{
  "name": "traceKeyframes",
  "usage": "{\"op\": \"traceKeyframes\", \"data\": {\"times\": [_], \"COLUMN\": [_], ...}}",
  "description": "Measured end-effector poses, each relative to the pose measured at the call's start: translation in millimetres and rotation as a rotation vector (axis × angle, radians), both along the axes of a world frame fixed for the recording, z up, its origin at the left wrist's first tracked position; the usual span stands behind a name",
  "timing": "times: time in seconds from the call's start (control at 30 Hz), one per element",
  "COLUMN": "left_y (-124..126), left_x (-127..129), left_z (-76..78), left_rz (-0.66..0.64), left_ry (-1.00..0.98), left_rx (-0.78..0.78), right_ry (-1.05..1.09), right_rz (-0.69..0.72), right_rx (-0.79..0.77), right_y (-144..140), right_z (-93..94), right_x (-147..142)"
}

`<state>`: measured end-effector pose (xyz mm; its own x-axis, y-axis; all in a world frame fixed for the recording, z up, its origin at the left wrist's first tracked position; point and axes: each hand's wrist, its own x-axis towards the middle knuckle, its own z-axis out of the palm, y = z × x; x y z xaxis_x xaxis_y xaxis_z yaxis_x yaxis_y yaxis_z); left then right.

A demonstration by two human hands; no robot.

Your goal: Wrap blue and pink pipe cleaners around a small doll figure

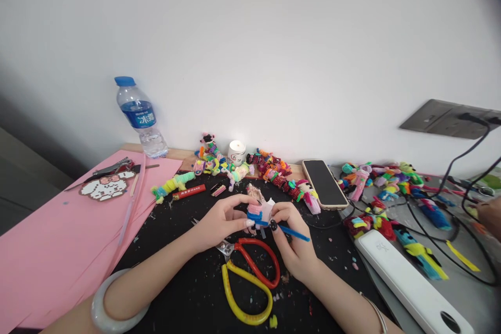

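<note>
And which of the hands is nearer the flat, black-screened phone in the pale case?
Right: the right hand is in front and to the left of the phone; the left hand is farther left, at the small pink-and-blue fuzzy piece.

Left hand, right hand, close together, both pinching

Wood tbl w/ pink sheet; blk mat w/ scissors
</note>
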<state>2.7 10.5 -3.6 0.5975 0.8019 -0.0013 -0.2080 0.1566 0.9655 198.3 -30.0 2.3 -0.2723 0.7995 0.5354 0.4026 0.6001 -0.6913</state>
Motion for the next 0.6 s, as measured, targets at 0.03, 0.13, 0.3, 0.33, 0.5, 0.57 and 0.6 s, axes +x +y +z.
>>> {"op": "traceKeyframes", "data": {"times": [0.03,0.13,0.3,0.33,0.5,0.57,0.6], "left_y": [-0.3,-0.7,-0.1,-0.2,-2.4,-3.5,-3.9], "left_x": [0.0,0.4,0.4,0.3,0.1,0.3,0.5], "left_z": [0.4,1.3,1.2,1.2,1.4,1.3,1.3], "left_rz": [-0.01,-0.035,-0.048,-0.049,-0.066,-0.07,-0.074], "left_ry": [-0.009,-0.046,-0.111,-0.124,-0.151,-0.162,-0.168], "left_rx": [-0.009,-0.038,-0.094,-0.11,-0.185,-0.206,-0.216], "right_ry": [0.013,0.033,0.004,-0.005,-0.042,-0.063,-0.074], "right_rz": [-0.007,-0.022,-0.021,-0.022,-0.005,0.005,0.007], "right_rx": [-0.008,-0.02,-0.007,-0.006,0.008,0.015,0.016], "right_y": [0.6,2.0,2.7,2.7,2.4,2.4,2.5], "right_z": [-0.7,-2.5,-2.3,-1.9,0.2,1.0,1.4], "right_x": [-0.1,-0.1,0.0,0.0,-1.0,-1.6,-1.9]}}
